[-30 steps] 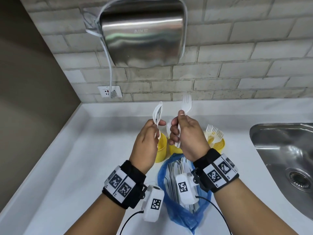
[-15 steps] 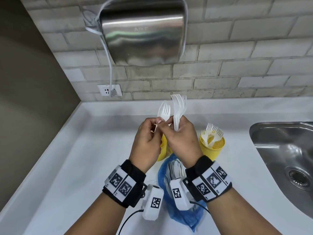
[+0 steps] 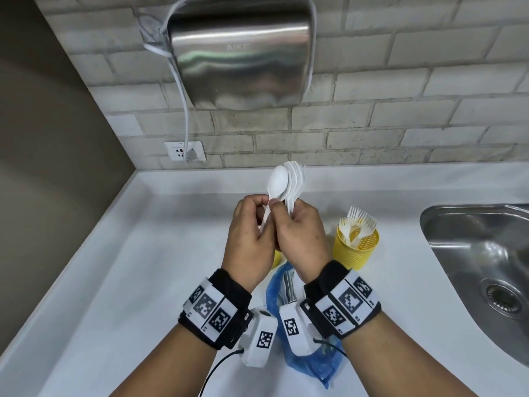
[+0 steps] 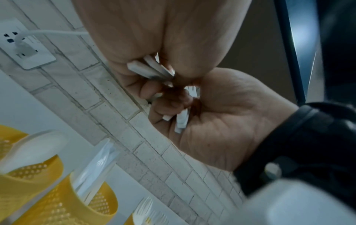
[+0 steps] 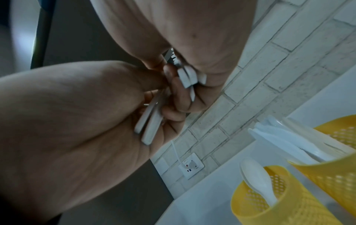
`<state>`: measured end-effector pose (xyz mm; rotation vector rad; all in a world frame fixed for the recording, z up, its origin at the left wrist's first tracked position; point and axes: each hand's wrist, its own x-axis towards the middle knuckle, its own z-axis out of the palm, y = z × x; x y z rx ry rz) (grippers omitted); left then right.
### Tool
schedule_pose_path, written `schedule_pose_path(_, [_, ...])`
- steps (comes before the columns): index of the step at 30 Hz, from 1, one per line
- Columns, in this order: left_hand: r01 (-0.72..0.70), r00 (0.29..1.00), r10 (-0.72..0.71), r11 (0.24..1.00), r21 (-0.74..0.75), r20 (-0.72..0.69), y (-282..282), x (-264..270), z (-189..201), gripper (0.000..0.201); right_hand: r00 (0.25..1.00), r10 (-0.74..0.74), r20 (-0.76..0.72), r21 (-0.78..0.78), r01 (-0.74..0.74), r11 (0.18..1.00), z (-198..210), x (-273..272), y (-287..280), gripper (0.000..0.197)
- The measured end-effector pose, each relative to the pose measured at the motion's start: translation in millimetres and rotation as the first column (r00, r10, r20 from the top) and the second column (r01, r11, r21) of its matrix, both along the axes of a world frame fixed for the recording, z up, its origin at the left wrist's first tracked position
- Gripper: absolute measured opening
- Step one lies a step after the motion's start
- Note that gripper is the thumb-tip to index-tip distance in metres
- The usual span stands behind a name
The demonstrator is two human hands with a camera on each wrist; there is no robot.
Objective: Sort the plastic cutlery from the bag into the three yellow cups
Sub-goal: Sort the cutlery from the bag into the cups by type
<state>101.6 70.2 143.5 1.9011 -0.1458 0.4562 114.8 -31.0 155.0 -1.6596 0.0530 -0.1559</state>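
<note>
- The left hand [image 3: 248, 234] pinched a white spoon [image 3: 277, 181]; the right hand [image 3: 300, 236] clenched a bunch of forks [image 3: 296, 181] beside it.
- Sorting step: next, each grip must carry its pieces down to the matching cup; the fork cup [image 3: 356, 247] stood right of both.
- The blue bag [image 3: 276, 293] lay on the bench beneath the wrists.

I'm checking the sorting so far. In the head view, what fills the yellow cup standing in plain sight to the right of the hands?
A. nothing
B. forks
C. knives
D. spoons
B: white tines of the forks stick up out of the yellow cup beside the sink.
</note>
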Motion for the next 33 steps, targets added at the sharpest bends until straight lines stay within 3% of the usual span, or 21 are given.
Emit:
schedule_pose_path(3, [0.061, 0.995, -0.073, 0.982, -0.177, -0.063, 1, 3, 3, 0.012, 0.995, 0.099, -0.009, 0.083, -0.098, 0.992, 0, 2, -1, 0.033])
schedule_pose_path(7, [0.192, 0.964, -0.247, 0.904, -0.382, -0.100, 3, 2, 11, 0.017, 0.978, 0.208, 0.014, 0.276, -0.204, 0.939, 1, 3, -15, 0.036])
schedule_pose_path(12, [0.237, 0.941, -0.317, 0.871, -0.431, -0.121, 10, 3, 18, 0.020, 0.983, 0.183, -0.007, 0.357, -0.169, 0.919, 0, 8, -35, 0.020])
schedule_pose_path(16, [0.170, 0.958, -0.256, 0.870, -0.464, -0.129, 15, 10, 22, 0.023, 0.986, 0.164, 0.023, 0.410, -0.159, 0.898, 1, 13, -49, 0.015])
schedule_pose_path(21, [0.027, 0.974, -0.135, 0.868, -0.497, -0.183, 32, 17, 23, 0.029, 0.988, 0.145, 0.044, 0.365, -0.151, 0.919, -2, 15, -67, 0.015])
schedule_pose_path(25, [-0.003, 0.971, -0.097, 0.909, -0.417, -0.218, 31, 13, 25, 0.028, 0.985, 0.165, 0.053, 0.376, -0.173, 0.911, -8, 16, -71, 0.009])
schedule_pose_path(28, [0.023, 0.954, -0.141, 0.914, -0.405, -0.263, 25, 8, 25, 0.035, 0.978, 0.197, 0.075, 0.404, -0.210, 0.890, -10, 14, -68, 0.015])
schedule_pose_path(33, [0.132, 0.890, -0.281, 0.912, -0.388, -0.358, 15, 6, 18, 0.031, 0.968, 0.242, 0.071, 0.437, -0.249, 0.864, -12, 10, -59, 0.007])
